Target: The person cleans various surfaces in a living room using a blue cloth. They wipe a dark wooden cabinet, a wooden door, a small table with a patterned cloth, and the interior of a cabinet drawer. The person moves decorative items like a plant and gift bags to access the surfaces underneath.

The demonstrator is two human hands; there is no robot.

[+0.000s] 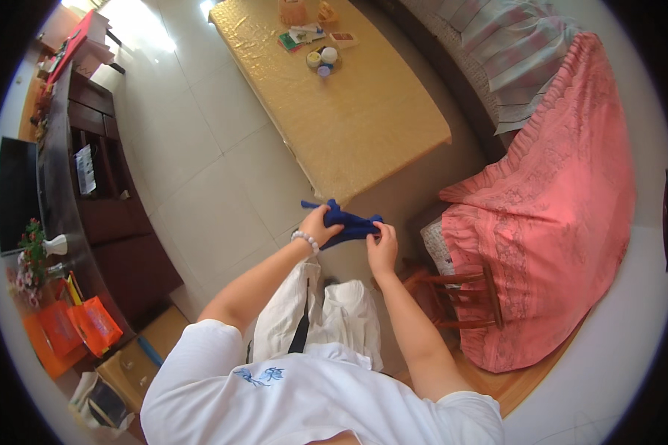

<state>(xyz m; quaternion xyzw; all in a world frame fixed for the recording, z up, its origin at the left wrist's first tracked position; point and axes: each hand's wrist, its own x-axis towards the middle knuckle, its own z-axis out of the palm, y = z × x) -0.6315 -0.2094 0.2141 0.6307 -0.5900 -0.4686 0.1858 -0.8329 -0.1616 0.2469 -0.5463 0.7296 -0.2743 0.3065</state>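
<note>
A dark blue piece of cloth (352,223) is stretched between my two hands, in front of my body and above the tiled floor. My left hand (315,225), with a bracelet of pale beads (306,241) at the wrist, grips its left side. A narrow blue strip sticks out past these fingers to the left. At the cloth's right end, my right hand (383,246) pinches the edge between thumb and fingers. The cloth is bunched, so I cannot tell what item it is.
Ahead stands a table with a shiny gold cover (362,128), bearing several small jars (328,54). To the right are a wooden chair (462,300) and a pink lace-trimmed cover (545,233). A dark wooden cabinet (128,250) runs along the left, near orange bags (94,325).
</note>
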